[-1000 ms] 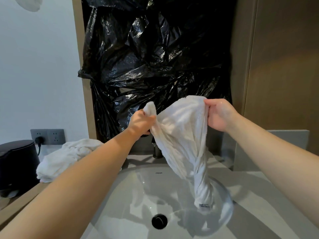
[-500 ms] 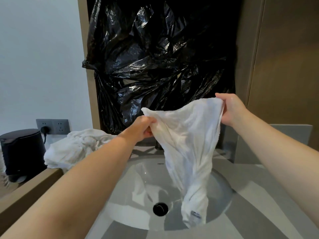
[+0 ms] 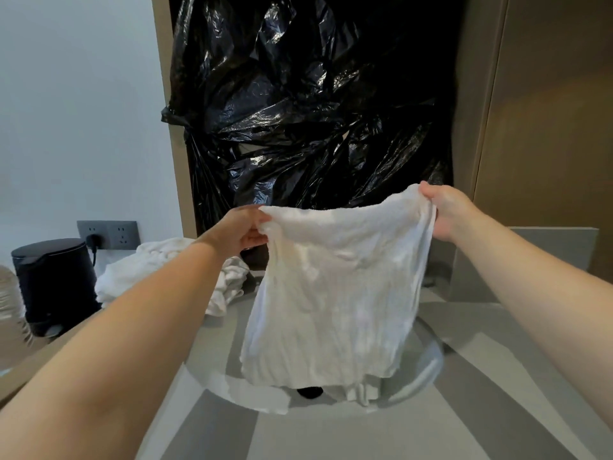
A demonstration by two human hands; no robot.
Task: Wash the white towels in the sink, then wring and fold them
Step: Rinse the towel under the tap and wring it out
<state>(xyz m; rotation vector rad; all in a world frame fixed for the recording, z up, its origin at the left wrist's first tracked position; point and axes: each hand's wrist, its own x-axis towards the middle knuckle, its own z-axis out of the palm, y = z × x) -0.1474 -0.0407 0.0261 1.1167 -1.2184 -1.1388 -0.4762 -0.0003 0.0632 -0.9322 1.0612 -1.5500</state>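
A damp white towel (image 3: 335,293) hangs spread out in the air above the sink (image 3: 428,376). My left hand (image 3: 238,232) pinches its upper left corner and my right hand (image 3: 442,207) pinches its upper right corner. The cloth hangs nearly flat between them, and its lower edge hides most of the basin and part of the dark drain (image 3: 310,391). A second white towel (image 3: 159,273) lies crumpled on the counter to the left of the sink, partly behind my left forearm.
A black kettle-like appliance (image 3: 53,283) stands at the far left, plugged into a grey wall socket (image 3: 106,232). Crinkled black plastic (image 3: 308,104) covers the wall behind the sink. A grey counter (image 3: 497,376) surrounds the basin, with a raised grey ledge (image 3: 530,257) at the right.
My hands have moved apart. The towel, twisted into a rope at its lower end a second ago, now hangs opened out and wide between them.
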